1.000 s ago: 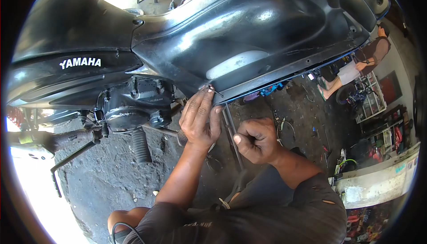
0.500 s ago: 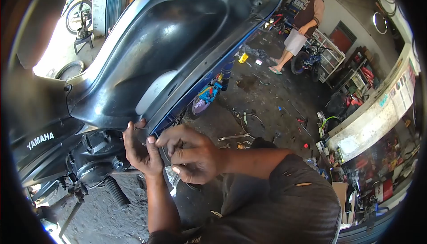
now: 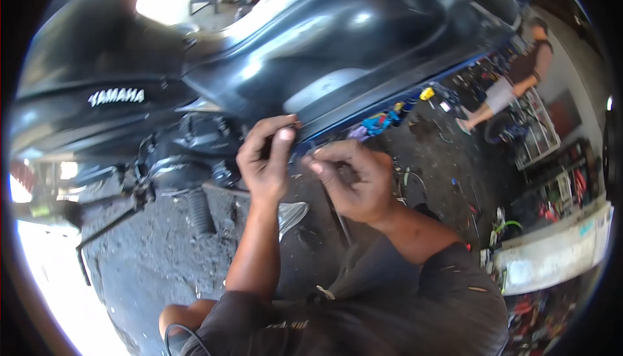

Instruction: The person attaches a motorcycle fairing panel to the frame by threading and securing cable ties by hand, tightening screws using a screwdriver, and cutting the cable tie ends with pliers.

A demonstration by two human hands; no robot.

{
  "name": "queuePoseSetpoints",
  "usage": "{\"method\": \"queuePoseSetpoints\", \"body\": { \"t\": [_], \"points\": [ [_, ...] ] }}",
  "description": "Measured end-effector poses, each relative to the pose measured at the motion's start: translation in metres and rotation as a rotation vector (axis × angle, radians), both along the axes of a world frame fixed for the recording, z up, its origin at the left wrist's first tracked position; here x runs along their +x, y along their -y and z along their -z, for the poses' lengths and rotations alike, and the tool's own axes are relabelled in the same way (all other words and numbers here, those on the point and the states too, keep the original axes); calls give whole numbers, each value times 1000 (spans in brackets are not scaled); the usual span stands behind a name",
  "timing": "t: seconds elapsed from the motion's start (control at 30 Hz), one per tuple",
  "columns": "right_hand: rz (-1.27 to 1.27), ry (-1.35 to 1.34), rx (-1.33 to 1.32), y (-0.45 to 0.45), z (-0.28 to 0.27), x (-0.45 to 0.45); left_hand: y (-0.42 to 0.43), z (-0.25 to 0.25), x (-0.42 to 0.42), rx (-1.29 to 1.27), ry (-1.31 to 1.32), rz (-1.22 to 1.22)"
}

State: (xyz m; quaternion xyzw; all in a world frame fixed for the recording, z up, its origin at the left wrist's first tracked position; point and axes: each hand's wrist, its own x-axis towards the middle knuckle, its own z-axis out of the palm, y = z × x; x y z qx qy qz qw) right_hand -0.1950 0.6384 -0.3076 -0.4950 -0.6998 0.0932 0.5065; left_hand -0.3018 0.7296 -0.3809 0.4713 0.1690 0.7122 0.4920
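A dark glossy motorcycle side panel [image 3: 259,57] fills the upper middle of the head view, with a blue strip along its lower edge. My left hand [image 3: 265,158] is close to the panel's lower corner, thumb and index finger drawn together near a tiny dark thing that I cannot make out. To its right, my right hand [image 3: 360,181] pinches thumb and fingertips together just below the blue edge. Whatever sits in that pinch is too small and blurred to name. A dark engine [image 3: 188,155] shows left of my hands, below the YAMAHA lettering [image 3: 117,96].
On the right, a person [image 3: 513,77] stands near a white rack [image 3: 538,122]. Tools and scraps lie about the dark floor [image 3: 428,161]. A clear plastic bag [image 3: 292,218] lies below my hands. A pale counter [image 3: 551,252] stands at the right.
My view has turned, so the motorcycle and both hands appear farther right and higher. My hands, nearly touching before, are now a little farther apart. The right hand's fingers have drawn into a pinch.
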Motion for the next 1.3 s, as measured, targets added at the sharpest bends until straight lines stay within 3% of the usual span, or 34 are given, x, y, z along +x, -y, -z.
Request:
{"method": "queuePoseSetpoints", "body": {
  "t": [0.07, 0.23, 0.53, 0.9, 1.1, 1.2, 1.3],
  "points": [
    [59, 94, -61, -4, -3, -1, 0, -1, -2, -18, 8, 57],
    [95, -187, -140, -15, 6, -1, -5, 3, -3, 20, -16, 47],
    [59, -274, -171, -20, 6, -5, -8, 7, -8, 100, -28, 24],
    [42, -218, -159, -20, -1, -9, -13, 6, -15, 240, -25, 0],
    [-1, -229, -79, -26, 2, -7, -5, 7, -10, 137, 39, -26],
    [46, -143, -82, -24, -3, -9, -13, 11, -18, 337, -56, 5],
    [31, -7, 16, -26, -6, -8, -12, 13, -18, 305, 51, 78]
  ]
}}
